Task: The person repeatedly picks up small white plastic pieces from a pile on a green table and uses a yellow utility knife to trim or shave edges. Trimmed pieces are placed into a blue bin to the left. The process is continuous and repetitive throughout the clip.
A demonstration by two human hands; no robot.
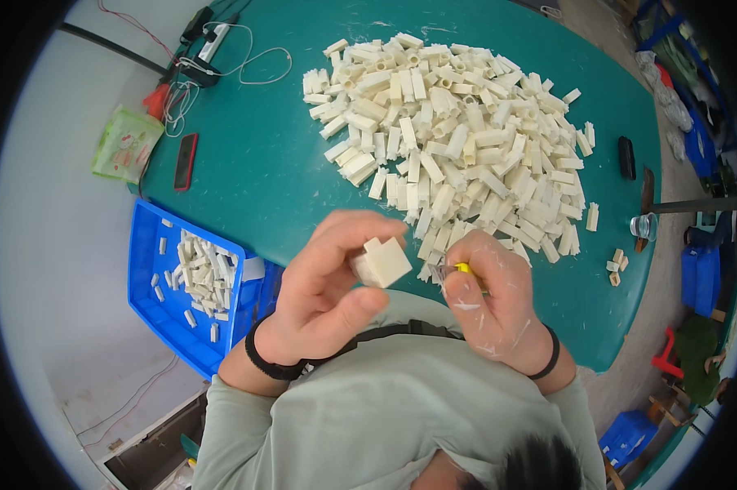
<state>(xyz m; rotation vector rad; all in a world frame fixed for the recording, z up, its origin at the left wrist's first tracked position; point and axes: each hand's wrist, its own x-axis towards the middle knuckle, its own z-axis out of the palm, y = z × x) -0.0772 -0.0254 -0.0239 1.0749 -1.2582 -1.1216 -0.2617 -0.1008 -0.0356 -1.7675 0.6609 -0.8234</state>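
Observation:
In my left hand is a cream-white square plastic block, held between thumb and fingers with one square face turned up. My right hand is closed round a yellow-handled utility knife; its short blade points left toward the block, apart from it. White shavings cling to my right thumb and wrist. Just beyond both hands a large heap of similar cream square tubes covers the middle of the table. Many of the tubes have ragged ends.
The green table also bears a red-edged phone, a power strip with cables, a black case and a glass. At the left, a blue bin holds several white pieces. A few loose pieces lie near the right edge.

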